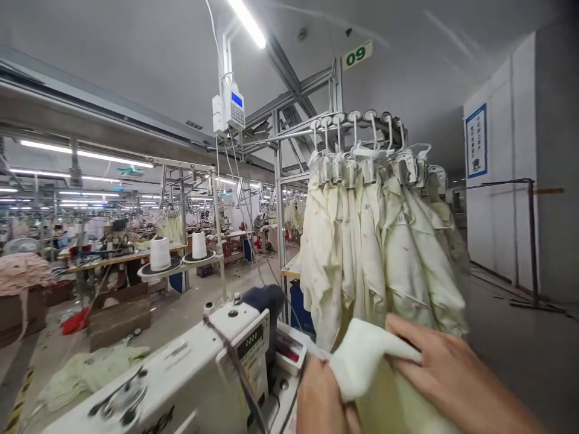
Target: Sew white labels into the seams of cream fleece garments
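Note:
Both my hands hold a pale cream cloth piece [362, 358] at the bottom of the view. My left hand [323, 401] grips its lower left edge with fingers curled. My right hand [447, 377] lies over its right side, fingers pressed on the fabric. The cloth is just below a row of cream garments [380, 253] that hang from white clip hangers [362, 160] on an overhead rail. A white sewing machine [199, 374] with a small number display stands to the left of my hands.
Two white thread cones [160, 253] stand on a stand behind the machine. Cardboard boxes [120, 319] and loose cloth lie on the floor at left. Other workstations and people fill the far left. A metal rail [531, 235] and a wall are at right.

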Motion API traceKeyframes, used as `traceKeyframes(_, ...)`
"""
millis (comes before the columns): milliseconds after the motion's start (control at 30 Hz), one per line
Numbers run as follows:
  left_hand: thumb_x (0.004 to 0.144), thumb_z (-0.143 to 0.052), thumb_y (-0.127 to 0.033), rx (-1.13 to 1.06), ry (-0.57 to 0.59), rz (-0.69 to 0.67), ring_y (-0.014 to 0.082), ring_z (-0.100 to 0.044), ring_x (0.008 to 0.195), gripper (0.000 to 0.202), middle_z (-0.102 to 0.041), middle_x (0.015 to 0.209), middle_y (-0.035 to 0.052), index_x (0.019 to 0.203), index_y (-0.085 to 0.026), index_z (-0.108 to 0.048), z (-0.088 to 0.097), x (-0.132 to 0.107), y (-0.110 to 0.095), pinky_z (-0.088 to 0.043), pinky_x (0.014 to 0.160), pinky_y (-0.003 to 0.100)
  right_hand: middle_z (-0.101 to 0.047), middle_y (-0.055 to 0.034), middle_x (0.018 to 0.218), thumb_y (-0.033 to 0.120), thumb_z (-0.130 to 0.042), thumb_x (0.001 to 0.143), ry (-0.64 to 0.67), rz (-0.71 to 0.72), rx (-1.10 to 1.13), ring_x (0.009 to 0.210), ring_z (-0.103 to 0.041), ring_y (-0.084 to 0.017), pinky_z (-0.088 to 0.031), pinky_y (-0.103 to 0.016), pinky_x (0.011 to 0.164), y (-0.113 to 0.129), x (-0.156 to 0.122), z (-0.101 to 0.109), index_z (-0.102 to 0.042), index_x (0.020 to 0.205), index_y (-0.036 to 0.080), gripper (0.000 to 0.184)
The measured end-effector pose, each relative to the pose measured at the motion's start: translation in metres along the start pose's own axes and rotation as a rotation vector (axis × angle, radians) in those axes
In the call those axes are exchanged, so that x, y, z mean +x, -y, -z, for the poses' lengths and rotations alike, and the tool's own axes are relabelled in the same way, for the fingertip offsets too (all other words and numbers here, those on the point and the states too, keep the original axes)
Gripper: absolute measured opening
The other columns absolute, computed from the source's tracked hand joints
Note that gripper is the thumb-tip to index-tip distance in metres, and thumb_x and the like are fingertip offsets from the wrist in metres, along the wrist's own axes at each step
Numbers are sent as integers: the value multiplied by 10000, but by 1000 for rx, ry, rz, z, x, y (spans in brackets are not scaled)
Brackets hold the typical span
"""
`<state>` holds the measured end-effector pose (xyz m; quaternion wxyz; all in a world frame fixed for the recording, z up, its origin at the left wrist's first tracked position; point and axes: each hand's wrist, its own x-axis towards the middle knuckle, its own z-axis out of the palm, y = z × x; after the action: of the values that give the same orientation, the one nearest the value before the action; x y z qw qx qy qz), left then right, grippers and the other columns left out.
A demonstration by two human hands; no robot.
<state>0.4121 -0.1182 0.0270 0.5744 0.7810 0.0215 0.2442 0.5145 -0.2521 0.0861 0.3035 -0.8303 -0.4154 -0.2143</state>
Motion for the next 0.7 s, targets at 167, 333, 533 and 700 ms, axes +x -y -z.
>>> traceKeyframes(167,821,-347,-186,151,-50,104,243,-550,947,284,-643,949,109,852,-178,-629,19,115,2,-413,858,338,-421,14,451,517,-412,738,-107,-24,-41,425,-397,-138,-309,-259,454,-42,108,15,-356,530,235,355)
traceKeyframes(333,796,-512,-412,81,282,268,234,-578,963,250,-687,956,24,834,-228,-676,42,198,-61,-421,867,314,-427,17,463,508,-482,689,-100,-22,157,453,-387,-125,-292,-250,474,-78,231,62,-347,529,233,345)
traceKeyframes(533,637,-703,-543,152,184,163,268,-610,819,449,-707,877,78,876,-164,-690,2,308,-133,-435,731,312,-516,37,573,436,-489,812,118,101,311,537,-490,-107,-382,-215,528,-59,366,75,-393,634,211,302)
traceKeyframes(700,698,-650,-295,89,-289,206,290,-590,790,164,-683,778,131,673,-133,-648,-13,414,-109,-405,702,327,-561,7,776,281,-624,820,75,138,151,763,-534,-119,-418,-226,695,-68,457,75,-435,621,173,294)
